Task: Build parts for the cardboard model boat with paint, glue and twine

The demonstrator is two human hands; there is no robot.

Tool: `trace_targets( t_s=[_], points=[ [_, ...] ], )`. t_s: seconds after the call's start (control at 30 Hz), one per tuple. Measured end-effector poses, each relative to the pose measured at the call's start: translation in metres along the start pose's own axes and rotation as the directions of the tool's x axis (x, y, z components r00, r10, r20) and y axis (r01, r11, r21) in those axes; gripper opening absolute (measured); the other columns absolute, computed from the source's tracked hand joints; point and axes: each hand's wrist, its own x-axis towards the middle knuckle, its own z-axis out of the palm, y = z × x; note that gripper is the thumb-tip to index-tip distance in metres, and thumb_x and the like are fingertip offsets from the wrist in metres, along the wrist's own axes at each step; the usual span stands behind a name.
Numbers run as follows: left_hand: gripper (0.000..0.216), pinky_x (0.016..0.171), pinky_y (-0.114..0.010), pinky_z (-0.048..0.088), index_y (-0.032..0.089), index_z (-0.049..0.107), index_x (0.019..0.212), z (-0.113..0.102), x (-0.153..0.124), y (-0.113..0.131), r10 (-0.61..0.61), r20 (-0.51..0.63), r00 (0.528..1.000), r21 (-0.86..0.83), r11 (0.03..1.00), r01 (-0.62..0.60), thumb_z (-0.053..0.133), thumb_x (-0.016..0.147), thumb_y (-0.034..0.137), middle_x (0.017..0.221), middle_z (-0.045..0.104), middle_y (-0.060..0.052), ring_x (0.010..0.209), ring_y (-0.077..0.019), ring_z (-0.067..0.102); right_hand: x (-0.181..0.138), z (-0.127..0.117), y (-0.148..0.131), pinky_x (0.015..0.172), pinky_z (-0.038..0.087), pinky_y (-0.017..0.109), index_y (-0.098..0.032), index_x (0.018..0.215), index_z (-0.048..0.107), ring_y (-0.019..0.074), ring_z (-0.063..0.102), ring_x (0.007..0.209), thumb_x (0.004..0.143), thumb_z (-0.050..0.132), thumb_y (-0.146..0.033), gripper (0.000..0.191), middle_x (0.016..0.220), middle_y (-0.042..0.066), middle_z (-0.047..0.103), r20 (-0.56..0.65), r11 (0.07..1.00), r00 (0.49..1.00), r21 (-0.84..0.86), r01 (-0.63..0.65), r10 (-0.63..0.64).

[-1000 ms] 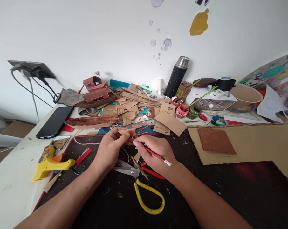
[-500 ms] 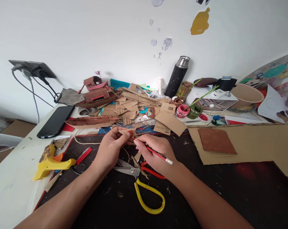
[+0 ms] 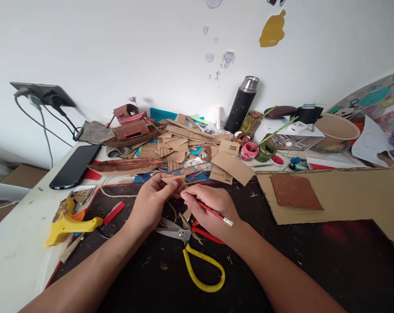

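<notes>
My left hand (image 3: 150,203) pinches a small strip of brown cardboard (image 3: 169,179) just above the black mat (image 3: 314,265). My right hand (image 3: 213,208) grips a red pencil (image 3: 214,213) like a pen, its tip against the strip beside my left thumb. Both hands hover over scissors with yellow and red handles (image 3: 197,256) lying on the mat.
A heap of cardboard scraps (image 3: 184,145) and brown painted model boats (image 3: 127,166) lie behind my hands. A yellow glue gun (image 3: 68,225) and a black phone (image 3: 75,166) are at the left. A large cardboard sheet (image 3: 343,195), paint pots (image 3: 257,152) and a black flask (image 3: 242,105) are at the right.
My right hand has shifted the pencil slightly against the strip; otherwise almost nothing has moved.
</notes>
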Motion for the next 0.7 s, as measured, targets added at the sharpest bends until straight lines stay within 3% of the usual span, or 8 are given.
trace_targets(
  t_s=[0.4, 0.7],
  points=[
    [0.044, 0.067, -0.025, 0.056, 0.017, 0.074, 0.089, -0.0002, -0.0004, 0.0002, -0.005, -0.02, 1.0, -0.012, 1.0, 0.004, 0.099, 0.068, 0.046, 0.081, 0.078, -0.003, 0.069, -0.0145, 0.068, 0.0002, -0.0038, 0.0007, 0.072, 0.056, 0.025, -0.023, 0.097, 0.072, 0.0156, 0.077, 0.073, 0.11, 0.057, -0.024, 0.02, 0.083, 0.002, 0.08, -0.023, 0.996, 0.996, -0.017, -0.092, 0.091],
    [0.044, 0.068, -0.027, 0.055, 0.018, 0.073, 0.09, 0.0004, -0.0029, 0.0017, 0.059, 0.01, 0.998, 0.108, 0.992, -0.059, 0.096, 0.073, 0.051, 0.077, 0.077, -0.002, 0.067, -0.0148, 0.065, 0.0006, -0.0044, 0.0025, 0.072, 0.058, 0.024, -0.023, 0.097, 0.073, 0.0153, 0.078, 0.073, 0.109, 0.058, -0.025, 0.019, 0.084, 0.001, 0.08, -0.063, 0.989, 0.988, 0.057, -0.136, 0.14]
  ],
)
